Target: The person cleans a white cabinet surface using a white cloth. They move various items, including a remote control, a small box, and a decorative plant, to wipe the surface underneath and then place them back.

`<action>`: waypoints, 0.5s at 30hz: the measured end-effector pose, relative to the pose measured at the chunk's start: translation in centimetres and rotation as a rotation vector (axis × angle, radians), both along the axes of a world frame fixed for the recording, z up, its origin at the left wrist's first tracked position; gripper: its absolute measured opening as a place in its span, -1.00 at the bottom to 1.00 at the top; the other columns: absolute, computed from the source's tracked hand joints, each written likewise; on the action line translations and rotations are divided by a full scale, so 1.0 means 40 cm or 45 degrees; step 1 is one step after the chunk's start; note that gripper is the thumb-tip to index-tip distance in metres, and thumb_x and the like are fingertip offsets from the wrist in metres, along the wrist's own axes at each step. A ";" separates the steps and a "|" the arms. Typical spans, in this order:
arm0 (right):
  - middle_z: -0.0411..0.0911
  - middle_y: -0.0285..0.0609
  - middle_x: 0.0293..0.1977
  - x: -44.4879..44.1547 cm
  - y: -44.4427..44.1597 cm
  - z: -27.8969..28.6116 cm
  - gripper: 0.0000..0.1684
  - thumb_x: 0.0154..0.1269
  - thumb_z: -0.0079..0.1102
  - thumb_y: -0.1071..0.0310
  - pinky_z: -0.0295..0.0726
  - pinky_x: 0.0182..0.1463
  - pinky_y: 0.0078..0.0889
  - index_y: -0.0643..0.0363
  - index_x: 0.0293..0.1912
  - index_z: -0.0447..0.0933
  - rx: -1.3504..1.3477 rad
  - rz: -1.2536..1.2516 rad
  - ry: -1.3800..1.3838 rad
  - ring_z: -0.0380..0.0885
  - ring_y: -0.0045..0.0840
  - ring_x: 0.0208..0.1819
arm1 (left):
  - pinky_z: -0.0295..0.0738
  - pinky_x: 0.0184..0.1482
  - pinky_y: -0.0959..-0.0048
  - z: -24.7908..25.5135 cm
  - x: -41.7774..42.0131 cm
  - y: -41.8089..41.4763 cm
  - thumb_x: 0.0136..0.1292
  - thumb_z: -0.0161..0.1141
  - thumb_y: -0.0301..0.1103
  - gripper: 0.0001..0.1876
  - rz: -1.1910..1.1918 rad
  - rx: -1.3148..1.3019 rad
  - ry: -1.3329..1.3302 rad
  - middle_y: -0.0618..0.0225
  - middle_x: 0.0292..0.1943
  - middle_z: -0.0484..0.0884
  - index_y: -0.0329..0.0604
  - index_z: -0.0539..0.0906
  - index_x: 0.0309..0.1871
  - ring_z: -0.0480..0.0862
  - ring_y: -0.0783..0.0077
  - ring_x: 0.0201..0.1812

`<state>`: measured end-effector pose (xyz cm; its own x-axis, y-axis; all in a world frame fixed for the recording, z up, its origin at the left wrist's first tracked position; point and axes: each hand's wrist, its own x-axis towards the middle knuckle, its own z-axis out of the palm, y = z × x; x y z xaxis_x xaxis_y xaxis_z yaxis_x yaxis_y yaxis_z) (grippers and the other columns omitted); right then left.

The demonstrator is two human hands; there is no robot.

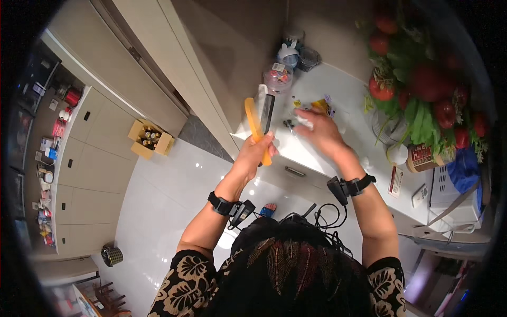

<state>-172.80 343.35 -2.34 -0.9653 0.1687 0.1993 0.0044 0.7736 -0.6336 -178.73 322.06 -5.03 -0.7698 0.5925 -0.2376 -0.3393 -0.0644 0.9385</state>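
My left hand is closed around several combs at the counter's front edge. They include an orange comb, a black comb and a white comb, all pointing away from me. Above the white countertop, my right hand has a crumpled white piece between thumb and fingers; blur hides whether it is tissue or plastic. Small dark bits lie by its fingertips. Just beyond it are a yellow-and-black packet, a small yellow item and a purple item.
A round clear tub, a rabbit-eared container and a clear box stand in the back corner. Artificial red fruit and leaves overhang the right. Below is a drawer handle; a bottle carton sits on the floor.
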 end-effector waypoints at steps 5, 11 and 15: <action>0.52 -0.14 -0.06 0.017 -0.009 -0.006 -0.46 0.14 0.31 0.18 0.49 0.07 -0.25 0.00 0.15 0.54 0.110 0.087 -0.159 0.53 -0.21 -0.02 | 0.51 -0.41 0.47 0.039 0.019 -0.042 0.44 0.07 -0.16 -0.75 -0.163 0.003 -0.210 0.49 -0.62 0.36 -0.17 0.43 -0.16 0.43 0.55 -0.57; 0.53 -0.04 0.02 0.081 0.068 0.032 -0.46 0.12 0.34 0.15 0.53 0.06 -0.15 0.08 0.10 0.55 0.352 -0.229 -0.214 0.55 -0.17 0.02 | 0.50 -0.49 0.50 0.051 0.023 -0.118 0.23 0.06 -0.36 -0.68 -0.274 0.076 -0.325 0.49 -0.54 0.36 -0.24 0.41 0.03 0.41 0.61 -0.56; 0.58 0.11 -0.05 0.066 0.028 0.094 -0.43 0.17 0.31 0.03 0.53 0.07 -0.19 0.24 0.04 0.56 0.160 -0.302 -0.102 0.59 -0.11 -0.07 | 0.46 -0.52 0.54 0.065 0.020 -0.127 0.17 0.01 -0.40 -0.58 -0.274 0.042 -0.321 0.50 -0.56 0.34 -0.34 0.36 0.11 0.36 0.61 -0.60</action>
